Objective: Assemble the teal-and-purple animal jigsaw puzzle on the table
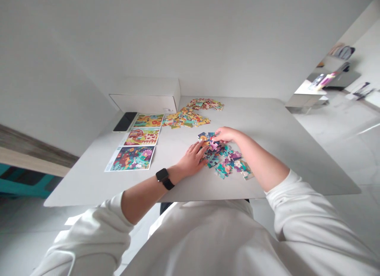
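A loose pile of jigsaw puzzle pieces (227, 161), mostly teal, purple and dark blue, lies on the white table in front of me. My left hand (192, 159) rests palm down at the pile's left side, its fingers stretched out over a few pieces. At the pile's far edge, my right hand (226, 135) has thumb and fingers pinched at a dark blue puzzle piece (211, 135), close to the left fingertips. The joined or touching pieces under both hands are partly covered, so I cannot tell which interlock.
Yellow puzzle pieces (188, 117) and reddish pieces (204, 104) lie farther back. Three picture sheets, the nearest a dark garden picture (133, 158), line the left side beside a black phone (126, 121). A white box (142, 101) stands against the wall. The table (297, 149) ends at my waist.
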Demonstrator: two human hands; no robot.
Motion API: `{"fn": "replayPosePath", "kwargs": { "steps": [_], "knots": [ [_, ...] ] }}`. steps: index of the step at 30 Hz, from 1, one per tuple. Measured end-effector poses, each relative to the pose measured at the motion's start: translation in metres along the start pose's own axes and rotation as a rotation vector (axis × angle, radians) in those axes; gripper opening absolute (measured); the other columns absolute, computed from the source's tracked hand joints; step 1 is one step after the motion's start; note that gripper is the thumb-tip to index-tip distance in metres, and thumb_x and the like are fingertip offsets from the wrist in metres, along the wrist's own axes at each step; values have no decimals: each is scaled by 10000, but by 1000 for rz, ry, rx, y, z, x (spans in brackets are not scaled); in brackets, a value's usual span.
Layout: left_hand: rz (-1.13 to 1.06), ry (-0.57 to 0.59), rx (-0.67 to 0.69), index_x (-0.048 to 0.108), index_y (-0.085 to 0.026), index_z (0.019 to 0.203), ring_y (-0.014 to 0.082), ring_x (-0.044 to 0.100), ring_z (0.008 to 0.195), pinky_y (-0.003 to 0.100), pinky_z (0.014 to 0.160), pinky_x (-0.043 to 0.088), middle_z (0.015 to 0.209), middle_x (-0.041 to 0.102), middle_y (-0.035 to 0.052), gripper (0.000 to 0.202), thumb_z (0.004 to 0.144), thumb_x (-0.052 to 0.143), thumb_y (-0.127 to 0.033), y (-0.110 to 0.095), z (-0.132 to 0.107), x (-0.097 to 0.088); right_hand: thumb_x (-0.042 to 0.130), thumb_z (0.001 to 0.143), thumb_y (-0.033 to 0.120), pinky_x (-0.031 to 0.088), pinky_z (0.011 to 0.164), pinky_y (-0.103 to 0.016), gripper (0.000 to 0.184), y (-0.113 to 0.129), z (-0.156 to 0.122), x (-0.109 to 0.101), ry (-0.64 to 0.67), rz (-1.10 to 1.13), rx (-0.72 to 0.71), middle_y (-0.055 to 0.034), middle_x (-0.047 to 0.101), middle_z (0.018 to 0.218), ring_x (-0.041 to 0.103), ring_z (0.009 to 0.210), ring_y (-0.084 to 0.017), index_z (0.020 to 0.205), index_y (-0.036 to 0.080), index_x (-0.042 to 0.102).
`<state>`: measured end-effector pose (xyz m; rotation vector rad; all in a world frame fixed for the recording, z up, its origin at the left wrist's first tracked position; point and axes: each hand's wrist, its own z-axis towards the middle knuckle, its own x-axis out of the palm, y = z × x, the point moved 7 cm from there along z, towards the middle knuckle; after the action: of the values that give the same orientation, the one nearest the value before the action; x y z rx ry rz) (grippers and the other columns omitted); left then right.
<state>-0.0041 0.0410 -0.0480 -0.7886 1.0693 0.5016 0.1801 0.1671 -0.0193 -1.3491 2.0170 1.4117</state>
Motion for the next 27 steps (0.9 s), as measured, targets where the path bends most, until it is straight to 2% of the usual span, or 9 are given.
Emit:
{"fn": "replayPosePath", "kwargs": {
  "steps": [2, 5, 8, 13, 16, 19, 22, 24, 27],
  "knots": [
    [6, -2, -3, 451, -182, 1685, 411, 338, 1655, 643, 1320, 348, 1780, 355, 226, 648, 1084, 533, -410, -5, 7, 4, 967, 743, 544, 458, 597, -270, 406, -4, -4, 1, 49, 63, -2, 14, 653, 618, 569, 585, -148, 888, 203, 802],
    [7, -7, -3, 414, -170, 1700, 411, 331, 1659, 641, 1318, 346, 1780, 354, 232, 659, 1084, 520, -379, -12, 16, 7, 978, 742, 471, 441, 587, -254, 356, -8, -10, 2, 84, 168, -6, 31, 644, 620, 539, 579, -129, 844, 197, 774],
    [-1, -19, -6, 375, -142, 1713, 413, 357, 1645, 631, 1311, 361, 1778, 346, 255, 687, 1082, 518, -376, -18, 21, 7, 988, 739, 335, 485, 626, -239, 338, -9, -16, 5, 71, 324, -23, 20, 718, 726, 614, 646, -140, 933, 196, 748],
    [-26, -54, -1, 311, -145, 1744, 384, 373, 1640, 605, 1301, 386, 1767, 367, 254, 703, 1108, 455, -409, -21, 23, 1, 945, 732, 131, 552, 711, -242, 505, -8, -23, 12, -2, 505, -106, 23, 745, 840, 668, 710, -140, 1165, 203, 697],
    [22, -26, -47, 374, -180, 1724, 367, 399, 1623, 618, 1310, 360, 1748, 425, 210, 642, 1109, 414, -361, -7, 19, -3, 916, 737, 87, 575, 772, -257, 513, -16, -31, 8, -45, 482, -138, 6, 760, 883, 682, 743, -139, 1196, 187, 711],
    [87, -16, -132, 452, -174, 1679, 361, 448, 1584, 621, 1304, 359, 1697, 501, 198, 606, 1082, 390, -261, 20, 13, -12, 883, 786, 126, 613, 837, -312, 520, -36, -43, -5, -88, 454, -133, -62, 811, 1050, 734, 820, -173, 1275, 190, 716],
    [105, -29, -172, 527, -154, 1615, 366, 465, 1564, 611, 1298, 374, 1680, 511, 209, 560, 1086, 377, -262, 36, 9, -23, 795, 846, 109, 607, 985, -358, 453, -62, -60, -25, -231, 277, -123, -116, 808, 1255, 776, 1036, -231, 1290, 185, 744],
    [92, -42, -137, 560, -174, 1585, 365, 451, 1574, 609, 1305, 370, 1679, 512, 195, 529, 1097, 420, -321, 30, 9, -30, 768, 872, 124, 562, 1102, -384, 422, -79, -76, -36, -337, 102, -123, -133, 770, 1391, 750, 1211, -267, 1290, 185, 767],
    [30, -3, 63, 587, -202, 1569, 350, 441, 1580, 554, 1303, 398, 1677, 516, 177, 529, 1097, 516, -432, -12, 10, -31, 787, 893, 209, 576, 1091, -399, 459, -103, -102, -33, -313, -37, -89, -130, 755, 1429, 747, 1244, -292, 1351, 206, 760]
  ]
}}
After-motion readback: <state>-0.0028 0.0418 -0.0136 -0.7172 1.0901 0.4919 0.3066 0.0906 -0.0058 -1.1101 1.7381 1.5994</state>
